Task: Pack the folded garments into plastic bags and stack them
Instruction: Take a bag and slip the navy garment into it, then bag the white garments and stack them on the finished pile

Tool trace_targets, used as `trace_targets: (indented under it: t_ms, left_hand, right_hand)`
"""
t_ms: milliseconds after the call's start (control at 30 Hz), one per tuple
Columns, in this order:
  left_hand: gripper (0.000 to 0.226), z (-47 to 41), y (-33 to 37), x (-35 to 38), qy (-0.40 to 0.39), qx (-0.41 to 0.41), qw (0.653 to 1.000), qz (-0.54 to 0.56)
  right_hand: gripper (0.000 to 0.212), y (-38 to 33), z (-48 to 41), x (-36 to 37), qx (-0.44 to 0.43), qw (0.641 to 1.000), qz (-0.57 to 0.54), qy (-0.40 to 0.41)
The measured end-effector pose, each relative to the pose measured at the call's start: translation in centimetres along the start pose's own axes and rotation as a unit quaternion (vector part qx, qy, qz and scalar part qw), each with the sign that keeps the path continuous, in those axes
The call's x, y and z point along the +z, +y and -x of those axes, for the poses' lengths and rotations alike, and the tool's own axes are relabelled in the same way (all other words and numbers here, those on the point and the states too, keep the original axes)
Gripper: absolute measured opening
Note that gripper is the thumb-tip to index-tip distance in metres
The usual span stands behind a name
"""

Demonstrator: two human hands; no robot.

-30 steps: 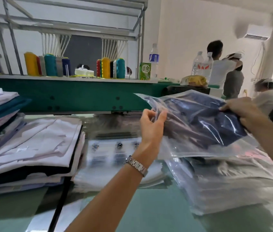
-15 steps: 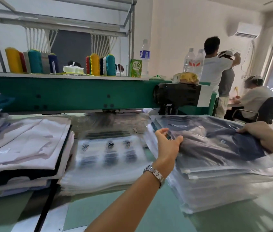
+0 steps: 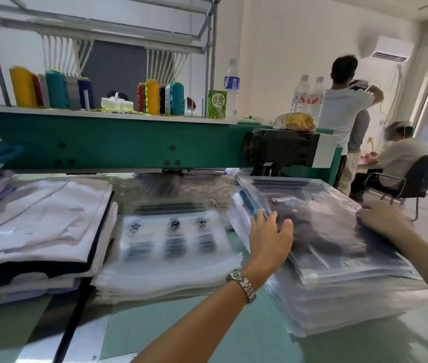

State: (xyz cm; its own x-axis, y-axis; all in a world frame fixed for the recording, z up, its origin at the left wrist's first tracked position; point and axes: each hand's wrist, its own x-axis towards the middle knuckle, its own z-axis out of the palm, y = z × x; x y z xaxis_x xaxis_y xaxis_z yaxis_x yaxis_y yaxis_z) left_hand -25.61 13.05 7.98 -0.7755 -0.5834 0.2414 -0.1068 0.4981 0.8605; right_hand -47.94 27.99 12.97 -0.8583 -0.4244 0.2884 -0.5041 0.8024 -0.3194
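Since the bagged garment (image 3: 333,231) lies atop the stack of packed bags (image 3: 338,305) at three o'clock on the desk (image 3: 207,334), its edges should be squared by the left hand (image 3: 270,238) and right hand (image 3: 380,218), both laid flat, fingers uncurled.

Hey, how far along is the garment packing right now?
Done: a tall stack of bagged garments on the right. In hand: the left hand and right hand rest on the dark bagged garment topping that stack. Still to do: the pile of folded garments at left, unbagged, beside the stack of empty bags.
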Motion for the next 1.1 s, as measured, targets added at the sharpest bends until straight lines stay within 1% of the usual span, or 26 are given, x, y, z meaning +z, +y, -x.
trace_targets:
  t_ms: [100,167,233,300,400,467,533,600,667,733,800,867,967,1033,1100]
  left_hand:
    - [0.054,0.2,-0.1,-0.8,0.027,0.009,0.999,0.025]
    - [0.047,0.6,-0.4,-1.5,0.045,0.029,0.998,0.044]
    - [0.039,1.0,-1.3,-2.4,0.077,0.064,0.994,0.048]
    - [0.036,1.3,-2.4,-3.7,0.111,0.095,0.988,0.051]
    - [0.027,1.9,-4.7,-6.4,0.142,0.120,0.981,0.054]
    - [0.029,2.5,-6.9,-8.3,0.165,0.118,0.978,0.055]
    - [0.031,3.5,-9.0,-10.5,0.195,0.098,0.975,0.049]
    - [0.032,4.7,-10.9,-12.5,0.221,0.088,0.971,0.013]
    - [0.040,5.6,-12.9,-14.5,0.242,0.078,0.966,-0.046]
    - [0.045,6.6,-14.6,-16.4,0.271,0.067,0.954,-0.110]
    - [0.044,7.5,-16.1,-18.2,0.297,0.073,0.936,-0.173]
    - [0.040,8.4,-17.2,-19.7,0.296,0.077,0.923,-0.233]
    - [0.033,9.7,-18.8,-21.1,0.229,0.084,0.920,-0.306]
    - [0.031,10.6,-19.6,-21.7,0.187,0.098,0.913,-0.350]
    - [0.032,11.2,-20.2,-22.3,0.181,0.109,0.905,-0.370]
  right_hand:
    - [0.028,-5.3,2.0,-0.4,-0.021,1.000,0.008,-0.006]
    - [0.038,-9.3,4.0,-0.7,-0.044,0.998,0.009,-0.036]
    - [0.049,-13.0,6.5,-0.8,-0.095,0.993,0.055,-0.050]
    - [0.054,-16.6,9.4,-0.4,-0.158,0.982,0.101,-0.030]
    - [0.053,-21.3,14.2,1.3,-0.243,0.968,0.049,-0.038]
    - [0.051,-23.4,16.3,3.4,-0.271,0.961,0.009,-0.052]
    - [0.044,-24.9,17.5,5.9,-0.290,0.954,-0.039,-0.059]
    - [0.040,-26.2,18.3,8.7,-0.307,0.944,-0.094,-0.083]
    - [0.041,-27.5,18.7,11.6,-0.331,0.927,-0.133,-0.113]
    - [0.044,-28.9,19.0,14.4,-0.350,0.914,-0.160,-0.128]
    - [0.045,-30.1,19.2,16.5,-0.363,0.906,-0.164,-0.141]
    - [0.044,-31.0,19.3,18.3,-0.391,0.891,-0.164,-0.161]
    - [0.043,-31.4,19.6,20.3,-0.444,0.859,-0.165,-0.193]
    - [0.042,-31.4,19.8,21.1,-0.457,0.851,-0.161,-0.205]
    - [0.042,-31.2,19.6,21.7,-0.473,0.849,-0.142,-0.187]
